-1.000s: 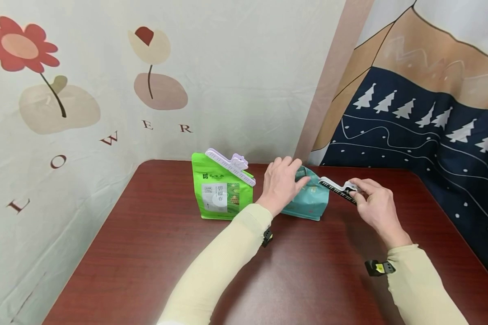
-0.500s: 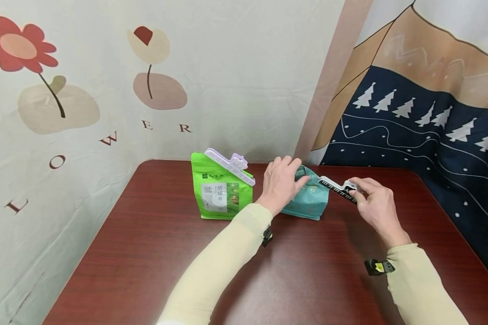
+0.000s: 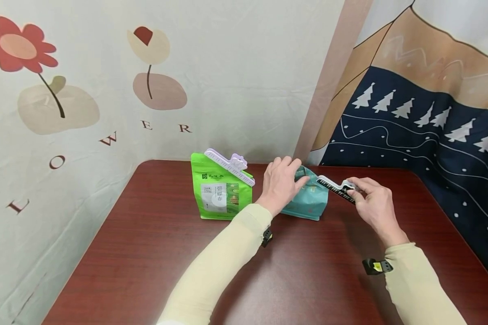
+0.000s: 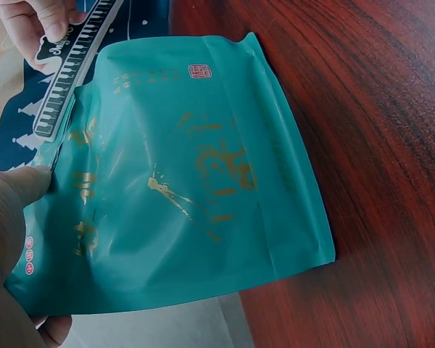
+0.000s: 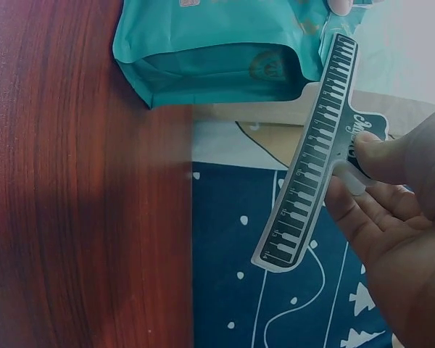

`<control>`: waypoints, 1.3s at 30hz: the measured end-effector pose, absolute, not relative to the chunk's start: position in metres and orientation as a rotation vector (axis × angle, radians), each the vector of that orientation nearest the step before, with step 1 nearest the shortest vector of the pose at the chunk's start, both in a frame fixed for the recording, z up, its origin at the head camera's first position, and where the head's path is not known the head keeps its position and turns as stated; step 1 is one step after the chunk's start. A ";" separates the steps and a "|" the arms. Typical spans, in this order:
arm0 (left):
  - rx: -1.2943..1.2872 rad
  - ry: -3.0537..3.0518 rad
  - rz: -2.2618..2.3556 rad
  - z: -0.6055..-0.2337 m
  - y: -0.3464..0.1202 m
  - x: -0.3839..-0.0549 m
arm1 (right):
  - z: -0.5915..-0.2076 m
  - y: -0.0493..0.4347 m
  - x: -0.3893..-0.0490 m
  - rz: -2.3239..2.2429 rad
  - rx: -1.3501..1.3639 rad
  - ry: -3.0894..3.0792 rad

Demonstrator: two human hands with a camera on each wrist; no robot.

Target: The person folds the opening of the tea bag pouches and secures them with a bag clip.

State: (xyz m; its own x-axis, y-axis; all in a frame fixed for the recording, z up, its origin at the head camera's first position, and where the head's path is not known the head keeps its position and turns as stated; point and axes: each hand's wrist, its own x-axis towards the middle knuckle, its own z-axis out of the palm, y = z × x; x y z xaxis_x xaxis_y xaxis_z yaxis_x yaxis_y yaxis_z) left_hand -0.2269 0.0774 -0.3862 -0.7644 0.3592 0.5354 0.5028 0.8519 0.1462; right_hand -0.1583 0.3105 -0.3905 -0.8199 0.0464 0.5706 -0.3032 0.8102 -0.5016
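A teal tea pouch (image 3: pixel 312 201) stands on the table, its top folded or pinched narrow. My left hand (image 3: pixel 279 186) holds that top, with the thumb (image 4: pixel 29 185) on the near side and fingertips showing behind it. Between the thumb and fingers of my right hand (image 3: pixel 375 205) is a long bag clip (image 5: pixel 310 156) printed with black and white piano keys. The clip's far end reaches the top edge of the pouch, close to my left thumb. In the head view, my left hand hides part of the pouch.
Left of the teal pouch stands a bright green tea pouch (image 3: pixel 197 180), with a lilac clip (image 3: pixel 227 166) slanted across its top corner. The dark red wooden table (image 3: pixel 154 262) ends at a pale printed curtain (image 3: pixel 244 90) behind and a navy tree-patterned cloth (image 3: pixel 423 135) at right.
My right hand has edged slightly left with the clip. My left hand stays on the teal pouch's top; the pouches have not moved.
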 end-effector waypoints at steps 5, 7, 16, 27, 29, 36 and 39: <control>-0.633 -2.525 -0.386 -0.386 0.078 -0.227 | -0.390 0.311 -0.157 0.801 0.176 -2.430; -0.633 -2.529 -0.386 -0.387 0.078 -0.227 | -0.390 0.311 -0.157 0.800 0.171 -2.436; -0.634 -2.528 -0.400 -0.388 0.078 -0.226 | -0.390 0.307 -0.159 0.817 0.151 -2.443; -0.626 -2.518 -0.381 -0.387 0.078 -0.226 | -0.392 0.301 -0.162 0.811 0.185 -2.406; -0.629 -2.515 -0.380 -0.387 0.078 -0.226 | -0.392 0.300 -0.163 0.814 0.186 -2.401; -0.630 -2.514 -0.411 -0.387 0.077 -0.227 | -0.390 0.298 -0.165 0.814 0.185 -2.376; -0.635 -2.510 -0.423 -0.387 0.077 -0.227 | -0.391 0.297 -0.166 0.819 0.181 -2.375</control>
State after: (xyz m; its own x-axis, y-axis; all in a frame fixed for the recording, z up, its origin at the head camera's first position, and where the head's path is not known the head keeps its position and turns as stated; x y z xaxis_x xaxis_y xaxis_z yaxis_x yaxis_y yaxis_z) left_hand -0.2267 0.0766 -0.3868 -0.7593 0.3532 0.5465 0.5129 0.8418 0.1686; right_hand -0.1660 0.2974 -0.3906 -0.8026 0.0672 0.5927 -0.3123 0.7992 -0.5136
